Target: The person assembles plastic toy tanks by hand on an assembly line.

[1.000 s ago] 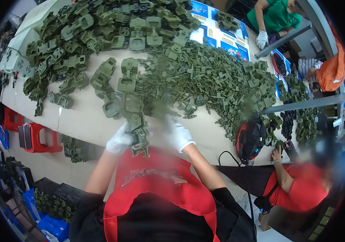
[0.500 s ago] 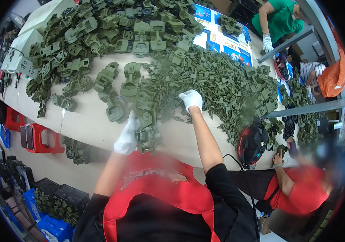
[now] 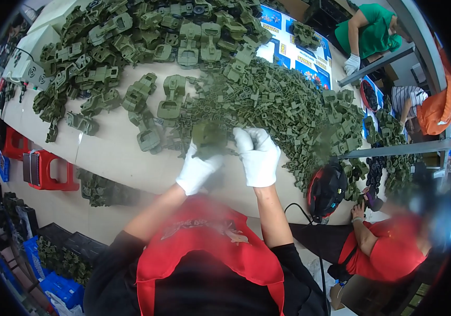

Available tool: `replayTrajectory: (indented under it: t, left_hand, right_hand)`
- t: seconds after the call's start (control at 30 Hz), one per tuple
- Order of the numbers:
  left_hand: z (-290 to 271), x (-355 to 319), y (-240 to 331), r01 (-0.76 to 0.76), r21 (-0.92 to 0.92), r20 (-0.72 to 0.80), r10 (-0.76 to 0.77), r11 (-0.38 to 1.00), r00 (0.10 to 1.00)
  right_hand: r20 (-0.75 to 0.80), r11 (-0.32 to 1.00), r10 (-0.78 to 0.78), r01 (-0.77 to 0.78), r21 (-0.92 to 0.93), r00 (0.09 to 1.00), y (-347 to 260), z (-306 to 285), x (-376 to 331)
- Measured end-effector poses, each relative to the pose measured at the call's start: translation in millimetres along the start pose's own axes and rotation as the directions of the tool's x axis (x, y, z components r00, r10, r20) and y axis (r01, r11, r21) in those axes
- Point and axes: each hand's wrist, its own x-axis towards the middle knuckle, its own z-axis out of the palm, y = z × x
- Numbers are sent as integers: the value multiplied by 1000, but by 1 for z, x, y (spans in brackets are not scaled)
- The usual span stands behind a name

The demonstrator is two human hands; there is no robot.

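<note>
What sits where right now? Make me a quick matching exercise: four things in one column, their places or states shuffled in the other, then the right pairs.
Things
1. Left hand
2. Heap of small green parts
3. Nearer red stool
4. Black-and-red object

Places or states
A. On the floor, left of the table
B. Holding a blurred green part
C. By the table's near edge, to the right of the right hand
D. Spread over the table, beyond the right hand

Pairs: 1-B, 2-D, 3-A, 4-C
</note>
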Motion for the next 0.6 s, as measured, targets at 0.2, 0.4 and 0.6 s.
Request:
replayTrajectory:
  t: [0.2, 0.4, 0.6]
  left_hand:
    - [3, -14, 12, -99, -25, -86, 96, 995, 992]
    - [6, -13, 5, -233, 55, -118, 238, 971, 964]
    - [13, -23, 15, -239, 124, -113, 253, 963, 961]
  right_hand:
    - [42, 918, -333, 334, -212, 942, -16, 19, -14]
    - [129, 1000, -1, -1, 14, 992, -30, 20, -16]
    - [185, 992, -71, 89, -91, 980, -30, 11, -9]
